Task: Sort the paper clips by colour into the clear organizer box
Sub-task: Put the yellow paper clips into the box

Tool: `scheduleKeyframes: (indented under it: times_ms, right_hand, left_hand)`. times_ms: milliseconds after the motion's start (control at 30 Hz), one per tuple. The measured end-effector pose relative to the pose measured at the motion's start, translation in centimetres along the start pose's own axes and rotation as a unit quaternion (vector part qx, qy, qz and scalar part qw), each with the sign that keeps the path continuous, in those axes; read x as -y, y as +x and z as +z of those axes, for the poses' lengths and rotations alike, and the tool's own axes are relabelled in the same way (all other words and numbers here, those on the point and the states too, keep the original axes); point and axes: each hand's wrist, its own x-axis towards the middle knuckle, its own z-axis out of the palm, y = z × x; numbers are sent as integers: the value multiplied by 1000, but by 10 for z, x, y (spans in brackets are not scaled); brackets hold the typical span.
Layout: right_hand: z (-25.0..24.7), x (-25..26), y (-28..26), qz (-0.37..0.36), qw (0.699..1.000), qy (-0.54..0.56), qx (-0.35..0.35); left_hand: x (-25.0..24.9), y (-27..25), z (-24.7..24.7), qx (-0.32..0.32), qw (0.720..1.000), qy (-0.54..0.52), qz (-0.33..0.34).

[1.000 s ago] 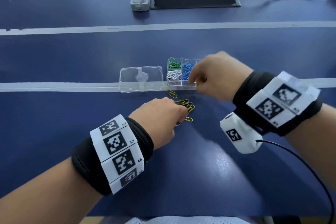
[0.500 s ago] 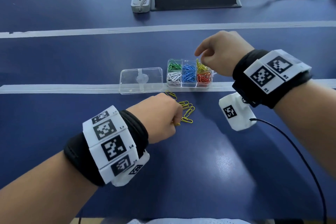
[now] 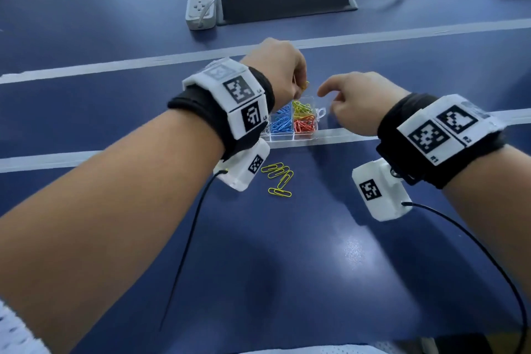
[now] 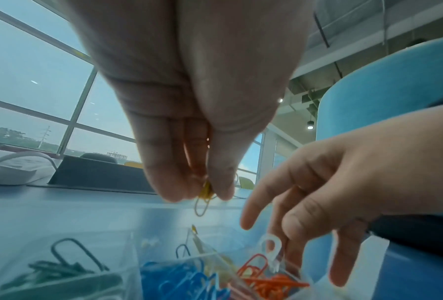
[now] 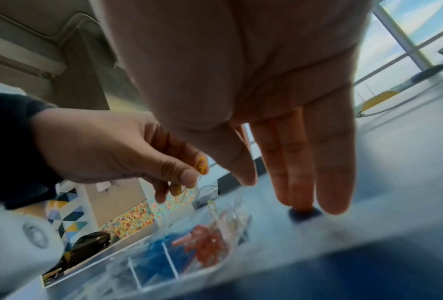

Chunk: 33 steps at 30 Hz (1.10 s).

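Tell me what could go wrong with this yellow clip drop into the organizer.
1. The left hand pinches several yellow clips above the clear organizer box; let go off-centre, some may land with the blue clips or orange clips next to the yellow ones.
2. The right hand hovers close beside the box and could nudge it.

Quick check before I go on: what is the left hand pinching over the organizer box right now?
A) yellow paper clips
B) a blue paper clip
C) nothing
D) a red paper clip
A: the left hand pinches yellow paper clips at its fingertips above the organizer box, over the compartment with yellow clips; the right hand holds nothing.
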Motion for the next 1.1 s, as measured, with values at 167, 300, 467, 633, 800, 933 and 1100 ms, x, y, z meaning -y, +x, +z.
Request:
scheduleKeyframes:
  times_ms: [167, 300, 467, 633, 800, 933, 1100]
  right_hand:
    - [6, -9, -5, 17, 1000, 1, 15]
    - [8, -10, -6, 6, 1000, -6, 13]
    - [9, -10, -6, 0, 1000, -11, 9]
    - [10, -12, -10, -6, 1000, -10, 4]
    - [9, -12, -10, -8, 1000, -1, 11]
    - [10, -12, -10, -8, 1000, 2, 12]
    - [11, -13, -10, -11, 1000, 0, 11]
  left_hand:
    - [-8, 16, 14, 43, 998, 49, 26]
    - [-4, 20, 19, 64, 996, 59, 18]
    - [-6, 20, 19, 26, 999, 15, 22]
    - [-5, 19, 11, -14, 1000, -23, -1]
    - [4, 14, 5, 73, 992, 98, -27]
    - [8, 14, 8, 75, 989, 130, -20]
    - [7, 14, 15, 74, 984, 163, -26]
